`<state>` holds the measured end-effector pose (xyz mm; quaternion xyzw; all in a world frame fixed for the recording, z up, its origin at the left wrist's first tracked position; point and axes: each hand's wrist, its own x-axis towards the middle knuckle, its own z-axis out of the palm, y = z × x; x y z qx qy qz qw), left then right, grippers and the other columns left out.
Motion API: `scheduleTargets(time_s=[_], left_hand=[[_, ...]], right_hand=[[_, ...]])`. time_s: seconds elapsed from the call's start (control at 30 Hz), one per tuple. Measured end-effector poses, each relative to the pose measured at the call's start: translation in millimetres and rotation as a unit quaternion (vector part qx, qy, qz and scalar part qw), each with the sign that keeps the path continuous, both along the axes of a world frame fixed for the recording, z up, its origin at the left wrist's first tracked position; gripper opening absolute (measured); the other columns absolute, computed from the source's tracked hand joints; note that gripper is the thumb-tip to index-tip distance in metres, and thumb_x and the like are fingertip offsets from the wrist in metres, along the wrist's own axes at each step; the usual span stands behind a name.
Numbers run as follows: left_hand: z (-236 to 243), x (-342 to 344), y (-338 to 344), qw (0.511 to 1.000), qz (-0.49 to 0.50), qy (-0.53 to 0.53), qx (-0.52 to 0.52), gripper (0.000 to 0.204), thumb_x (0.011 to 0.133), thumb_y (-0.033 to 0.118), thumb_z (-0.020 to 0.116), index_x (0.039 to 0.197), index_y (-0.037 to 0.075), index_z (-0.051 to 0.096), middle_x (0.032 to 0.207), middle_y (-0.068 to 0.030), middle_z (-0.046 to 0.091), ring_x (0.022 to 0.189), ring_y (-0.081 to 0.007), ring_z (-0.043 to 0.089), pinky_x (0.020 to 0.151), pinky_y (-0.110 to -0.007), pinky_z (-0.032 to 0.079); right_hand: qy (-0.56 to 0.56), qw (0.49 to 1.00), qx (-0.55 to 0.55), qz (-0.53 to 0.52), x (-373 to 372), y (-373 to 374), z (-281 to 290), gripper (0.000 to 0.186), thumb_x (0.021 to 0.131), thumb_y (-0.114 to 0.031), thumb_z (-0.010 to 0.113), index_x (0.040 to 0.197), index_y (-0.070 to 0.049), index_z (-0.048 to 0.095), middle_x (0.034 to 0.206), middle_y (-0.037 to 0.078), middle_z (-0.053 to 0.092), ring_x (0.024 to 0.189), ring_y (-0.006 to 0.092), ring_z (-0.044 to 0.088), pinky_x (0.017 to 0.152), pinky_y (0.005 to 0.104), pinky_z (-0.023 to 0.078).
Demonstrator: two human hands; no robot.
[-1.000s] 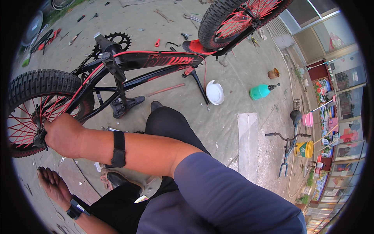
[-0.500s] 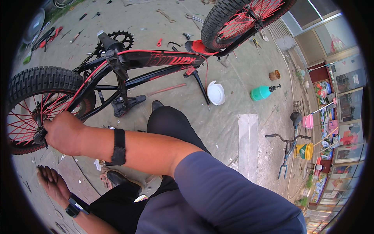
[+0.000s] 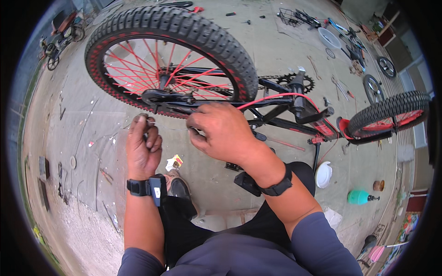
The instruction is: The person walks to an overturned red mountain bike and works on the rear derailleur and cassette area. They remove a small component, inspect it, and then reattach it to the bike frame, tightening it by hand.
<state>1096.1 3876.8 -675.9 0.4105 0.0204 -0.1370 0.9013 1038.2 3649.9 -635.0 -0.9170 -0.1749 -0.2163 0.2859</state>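
A black bicycle frame [image 3: 285, 123] with red trim lies before me, apparently upside down. Its rear wheel [image 3: 172, 22], with a knobbly tyre and red spokes, stands closest. Just below the wheel's axle area, my left hand [image 3: 144, 149] is raised, thumb and forefinger pinched around a tiny thing too small to name. My right hand [image 3: 225, 131] is beside the frame's rear end, its fingers curled and partly hidden behind the hand; what they hold, if anything, does not show. A black part [image 3: 159, 97] covers the hub end, just above both hands.
Beyond the frame are the crank with chainring [image 3: 301, 83] and front wheel [image 3: 391, 115]. On the ground lie wrenches [image 3: 340, 87], a white bowl [image 3: 323, 175], a green spray bottle [image 3: 358, 197] and a torn packet [image 3: 174, 163] by my shoe. A motorcycle [image 3: 62, 39] stands far left.
The view has swung left, bringing the rear wheel to the middle. My right hand has come away from the wheel's hub. The left hand has risen towards it, its fingers going from spread to pinched.
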Motion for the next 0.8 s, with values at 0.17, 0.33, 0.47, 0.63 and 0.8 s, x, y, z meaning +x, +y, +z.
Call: scheduleTargets(time_s=[0.17, 0.33, 0.47, 0.63, 0.8], left_hand=[[-1, -2, -16, 0.998, -0.027, 0.017, -0.046, 0.009, 0.103, 0.017, 0.06, 0.11, 0.011, 0.061, 0.097, -0.0015, 0.064, 0.052, -0.0034, 0.038, 0.045, -0.019, 0.029], [1, -6, -36, 0.995, -0.068, 0.022, -0.068, 0.007, 0.103, 0.015, 0.06, 0.11, 0.012, 0.061, 0.097, -0.0026, 0.067, 0.052, -0.0039, 0.038, 0.047, -0.019, 0.03], [-1, -7, -50, 0.99, -0.098, 0.024, -0.101, 0.008, 0.104, 0.016, 0.06, 0.11, 0.012, 0.061, 0.098, -0.0035, 0.067, 0.052, -0.0039, 0.038, 0.047, -0.019, 0.03], [9, -9, -61, 0.978, -0.132, 0.053, -0.153, 0.008, 0.104, 0.017, 0.06, 0.11, 0.011, 0.06, 0.097, -0.004, 0.067, 0.052, -0.004, 0.039, 0.046, -0.02, 0.03], [7, -14, -78, 0.975, -0.15, 0.056, -0.154, 0.007, 0.104, 0.018, 0.06, 0.105, 0.011, 0.059, 0.095, -0.0044, 0.068, 0.052, -0.0039, 0.04, 0.046, -0.02, 0.03]], right_hand=[[0.018, 0.997, 0.062, 0.036, -7, -3, 13, 0.015, 0.074, -0.015, 0.079, 0.081, -0.008, 0.067, 0.075, 0.007, 0.06, 0.072, 0.029, 0.061, 0.06, 0.0402, 0.048], [0.042, 0.994, 0.073, 0.069, -11, -6, 24, 0.019, 0.078, -0.018, 0.084, 0.083, -0.008, 0.069, 0.071, 0.006, 0.057, 0.067, 0.0263, 0.058, 0.057, 0.0374, 0.045], [0.016, 0.993, 0.091, 0.076, -13, 4, 30, 0.02, 0.078, -0.013, 0.083, 0.092, -0.007, 0.07, 0.069, 0.007, 0.057, 0.061, 0.0257, 0.056, 0.056, 0.0364, 0.045], [0.041, 0.99, 0.134, 0.015, -25, 6, 38, 0.025, 0.081, -0.005, 0.078, 0.103, -0.001, 0.068, 0.072, 0.007, 0.064, 0.056, 0.018, 0.057, 0.051, 0.0297, 0.046], [0.099, 0.977, 0.175, -0.072, -37, 5, 33, 0.03, 0.084, -0.003, 0.073, 0.112, 0.003, 0.065, 0.071, 0.005, 0.062, 0.056, 0.0102, 0.053, 0.052, 0.024, 0.044]])
